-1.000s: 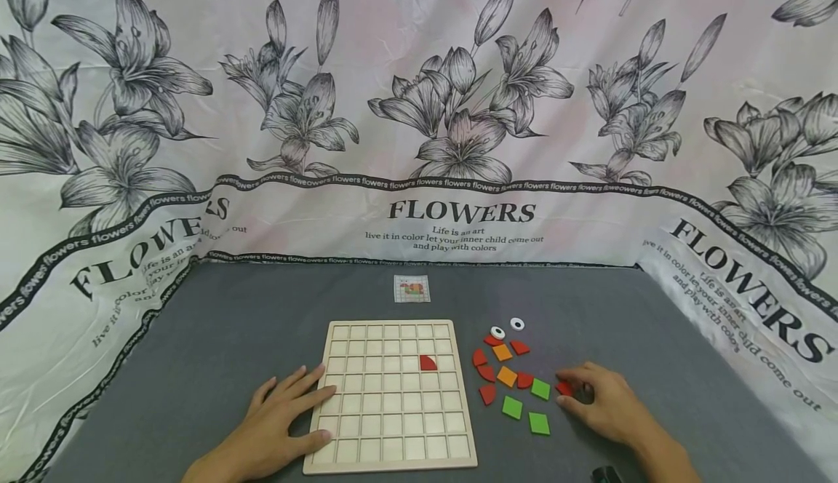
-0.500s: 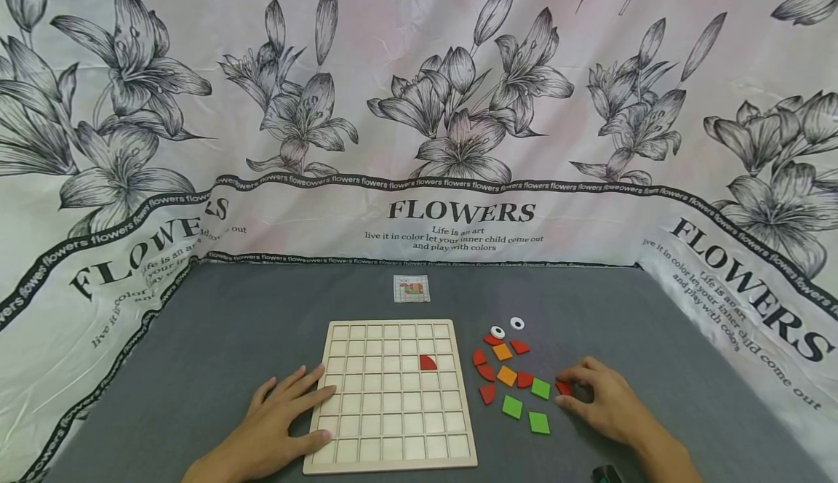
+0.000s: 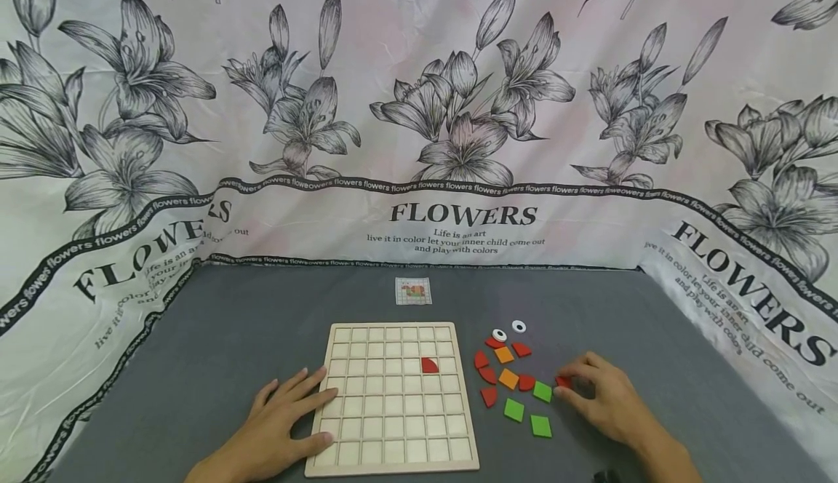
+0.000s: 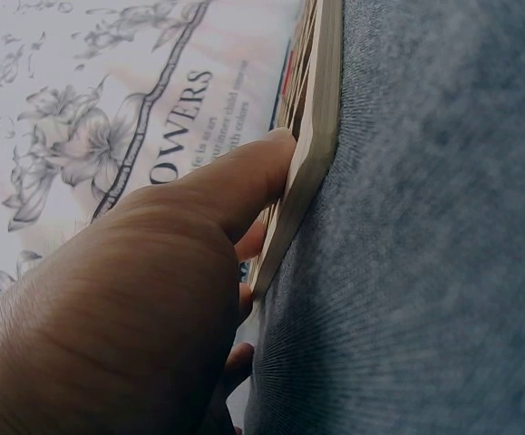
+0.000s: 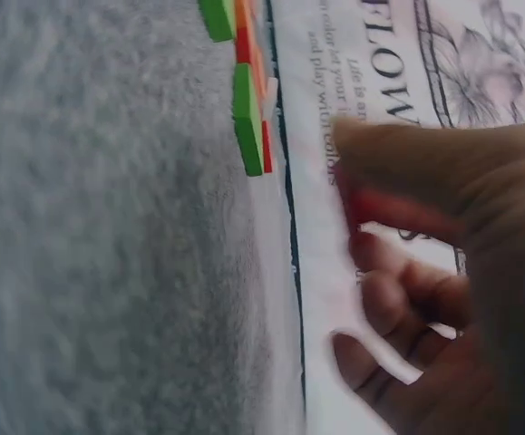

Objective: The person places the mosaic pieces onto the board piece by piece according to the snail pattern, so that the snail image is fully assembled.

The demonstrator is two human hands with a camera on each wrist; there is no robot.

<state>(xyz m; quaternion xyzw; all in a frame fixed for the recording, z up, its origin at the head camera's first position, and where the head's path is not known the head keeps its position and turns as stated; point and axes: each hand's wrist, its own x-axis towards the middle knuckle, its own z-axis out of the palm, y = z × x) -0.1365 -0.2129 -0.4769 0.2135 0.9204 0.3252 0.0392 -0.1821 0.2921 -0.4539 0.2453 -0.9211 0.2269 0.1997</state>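
Observation:
A wooden grid board [image 3: 393, 405] lies on the grey cloth, with one red quarter-circle tile [image 3: 428, 365] in a cell of its upper right part. My left hand [image 3: 278, 421] rests on the board's left edge, fingers spread; in the left wrist view the thumb [image 4: 253, 177] touches the rim. To the right of the loose tiles, my right hand [image 3: 605, 399] pinches a red tile [image 3: 562, 381] between thumb and index finger. That tile [image 5: 398, 210] is blurred and partly hidden by the fingers in the right wrist view.
Between board and right hand lie several red quarter-circle tiles [image 3: 488, 396], orange squares [image 3: 508, 378], green squares [image 3: 513, 409] and two white eye discs [image 3: 519, 326]. A small picture card [image 3: 413, 291] lies behind the board. A flower-printed curtain [image 3: 458, 221] bounds the table.
My right hand has risen slightly with the red tile between its fingers. The left hand stays on the board's edge, and the loose tiles keep their places.

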